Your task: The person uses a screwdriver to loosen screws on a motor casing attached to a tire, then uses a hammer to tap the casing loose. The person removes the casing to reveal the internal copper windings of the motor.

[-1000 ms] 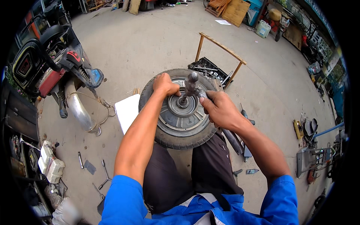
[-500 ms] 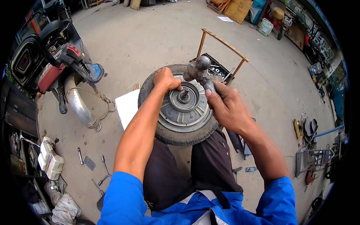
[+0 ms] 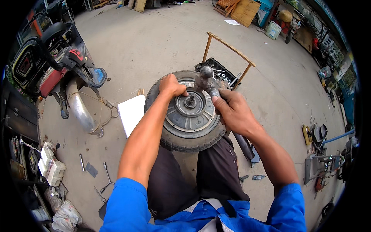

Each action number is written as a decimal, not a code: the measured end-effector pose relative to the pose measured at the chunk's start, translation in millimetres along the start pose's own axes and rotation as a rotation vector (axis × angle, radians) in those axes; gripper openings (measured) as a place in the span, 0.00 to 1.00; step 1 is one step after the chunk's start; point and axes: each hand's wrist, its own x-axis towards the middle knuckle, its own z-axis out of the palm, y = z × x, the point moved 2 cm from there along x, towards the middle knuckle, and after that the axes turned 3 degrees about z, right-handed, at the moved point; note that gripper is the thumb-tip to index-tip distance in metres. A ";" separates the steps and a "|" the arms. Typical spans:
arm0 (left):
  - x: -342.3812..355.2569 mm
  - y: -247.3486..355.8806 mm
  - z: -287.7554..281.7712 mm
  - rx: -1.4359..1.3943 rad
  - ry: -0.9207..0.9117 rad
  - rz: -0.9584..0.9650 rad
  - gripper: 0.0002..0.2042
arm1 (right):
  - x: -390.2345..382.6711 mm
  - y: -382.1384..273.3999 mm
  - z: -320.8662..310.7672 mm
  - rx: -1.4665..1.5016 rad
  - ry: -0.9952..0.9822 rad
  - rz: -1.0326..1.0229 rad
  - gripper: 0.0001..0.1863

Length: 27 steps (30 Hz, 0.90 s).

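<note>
In front of my knees lies a wheel with a black tyre [image 3: 178, 144] and a grey metal hub [image 3: 184, 123]. A short axle [image 3: 191, 99] stands up from the round recess at its centre. My left hand [image 3: 172, 86] is closed at the far left of the hub, its thumb side by the recess's rim; whatever its fingers hold is hidden. My right hand [image 3: 236, 111] grips the handle of a ball-peen hammer [image 3: 206, 72] on the right. The hammer's head hangs above the far side of the hub, slightly blurred, with its round end up.
Beyond the wheel, a black toolbox [image 3: 220, 69] sits by a wooden frame [image 3: 232, 48]. A white board [image 3: 131, 113] lies left of the tyre. Further left stands a partly dismantled scooter [image 3: 58, 65]. A three-armed wrench [image 3: 107, 178] lies on the floor at lower left.
The hammer in my right hand has come down a little toward the hub. My left hand keeps its place on the wheel. The whole view has shifted slightly.
</note>
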 end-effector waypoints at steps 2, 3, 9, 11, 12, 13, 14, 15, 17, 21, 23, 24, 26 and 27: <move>4.6 6.6 -7.1 -0.027 -0.008 -0.010 0.34 | -5.7 -4.4 -1.5 0.039 0.094 -0.123 0.18; 3.0 5.7 -4.4 0.001 0.001 -0.004 0.34 | -6.5 -5.6 1.2 0.021 0.111 -0.151 0.18; 2.8 1.1 -0.4 0.034 0.001 0.055 0.34 | 3.7 4.5 -0.3 -0.014 0.052 -0.104 0.17; 6.5 5.4 -6.0 -0.016 0.011 0.005 0.35 | -4.5 -14.6 -6.5 0.106 0.107 -0.181 0.16; 2.5 3.5 -4.4 -0.008 -0.012 0.002 0.34 | -2.9 -8.3 -1.2 0.026 0.078 -0.162 0.16; -1.3 10.2 -5.6 -0.005 -0.029 0.019 0.34 | 0.2 -0.4 0.4 -0.066 0.067 -0.149 0.17; -1.0 8.2 -2.3 0.002 -0.015 0.034 0.33 | 12.9 14.0 8.4 -0.216 -0.018 -0.041 0.19; 2.1 3.5 5.5 0.010 -0.001 0.049 0.33 | 16.0 20.7 7.1 -0.206 -0.013 -0.028 0.21; -0.9 -4.5 2.4 0.002 0.014 0.020 0.32 | 11.5 7.1 4.3 -0.171 -0.014 0.024 0.19; 3.7 0.4 -4.0 -0.021 -0.016 -0.022 0.34 | 3.7 -11.9 -2.4 -0.008 0.064 -0.145 0.18; 3.4 6.1 -3.9 -0.003 -0.003 0.002 0.34 | 12.8 9.2 5.5 -0.156 0.027 -0.138 0.18; 4.2 4.7 -1.6 0.013 -0.007 0.022 0.35 | 17.5 13.9 3.8 -0.169 0.024 -0.084 0.19; -0.8 -2.2 -0.5 -0.002 -0.010 0.000 0.35 | 16.6 14.2 5.4 -0.155 0.014 0.001 0.19; 3.9 -2.1 -5.1 -0.035 -0.021 -0.018 0.36 | 14.5 8.4 2.7 -0.137 0.025 0.024 0.18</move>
